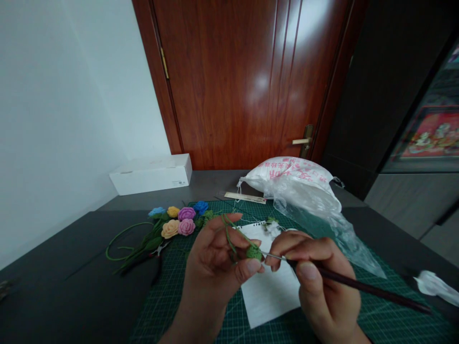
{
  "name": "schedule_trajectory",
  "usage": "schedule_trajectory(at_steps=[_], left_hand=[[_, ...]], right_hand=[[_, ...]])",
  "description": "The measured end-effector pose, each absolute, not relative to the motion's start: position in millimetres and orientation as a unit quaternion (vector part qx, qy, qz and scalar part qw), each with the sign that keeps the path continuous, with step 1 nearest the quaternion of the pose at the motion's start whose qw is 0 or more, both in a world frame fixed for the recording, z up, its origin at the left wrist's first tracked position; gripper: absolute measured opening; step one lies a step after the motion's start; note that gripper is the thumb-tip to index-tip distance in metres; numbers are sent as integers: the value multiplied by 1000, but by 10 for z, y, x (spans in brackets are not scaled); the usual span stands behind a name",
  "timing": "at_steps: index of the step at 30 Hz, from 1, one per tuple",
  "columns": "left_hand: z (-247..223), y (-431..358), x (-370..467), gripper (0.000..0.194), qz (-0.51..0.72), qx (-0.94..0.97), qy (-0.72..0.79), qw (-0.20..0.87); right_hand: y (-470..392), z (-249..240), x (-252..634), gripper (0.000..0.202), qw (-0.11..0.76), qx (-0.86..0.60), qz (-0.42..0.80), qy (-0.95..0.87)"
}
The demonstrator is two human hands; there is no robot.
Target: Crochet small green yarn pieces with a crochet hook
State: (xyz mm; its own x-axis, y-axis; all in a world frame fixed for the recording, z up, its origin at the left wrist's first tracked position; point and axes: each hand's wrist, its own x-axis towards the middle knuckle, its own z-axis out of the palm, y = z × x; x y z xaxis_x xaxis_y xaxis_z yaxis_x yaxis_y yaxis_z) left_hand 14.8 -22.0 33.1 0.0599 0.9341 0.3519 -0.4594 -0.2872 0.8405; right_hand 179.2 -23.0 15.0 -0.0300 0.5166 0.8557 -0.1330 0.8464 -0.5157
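Note:
Between the thumb and fingers of my left hand (215, 267) is a small round green crochet piece (254, 252). Green yarn (229, 234) loops from it over my raised left forefinger. My right hand (328, 282) grips a crochet hook (373, 288) with a long dark handle and a thin metal shaft. The hook's tip meets the right side of the green piece; whether it is inside a stitch I cannot tell. Below both hands lies a sheet of white paper (263, 301) on a green cutting mat (229, 329).
Crocheted flowers (178, 228) with green stems lie at the left, beside dark-handled pliers (158, 263). A white box (152, 174) stands at the back left. At the back right sits a stuffed white bag (290, 174) with clear plastic. A ruler (245, 197) lies behind the paper.

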Motion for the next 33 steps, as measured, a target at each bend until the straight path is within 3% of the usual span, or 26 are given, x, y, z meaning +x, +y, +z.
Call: schedule_trajectory(at_steps=[7, 17, 33], left_hand=[[332, -248, 153, 54, 653, 494, 268, 508], [311, -243, 135, 54, 648, 498, 252, 518], [320, -228, 138, 61, 637, 488, 204, 560]], right_hand=[[-221, 96, 1838, 21, 659, -152, 164, -718], [-209, 41, 1799, 31, 658, -126, 155, -726], [-202, 48, 1741, 28, 661, -142, 110, -729]])
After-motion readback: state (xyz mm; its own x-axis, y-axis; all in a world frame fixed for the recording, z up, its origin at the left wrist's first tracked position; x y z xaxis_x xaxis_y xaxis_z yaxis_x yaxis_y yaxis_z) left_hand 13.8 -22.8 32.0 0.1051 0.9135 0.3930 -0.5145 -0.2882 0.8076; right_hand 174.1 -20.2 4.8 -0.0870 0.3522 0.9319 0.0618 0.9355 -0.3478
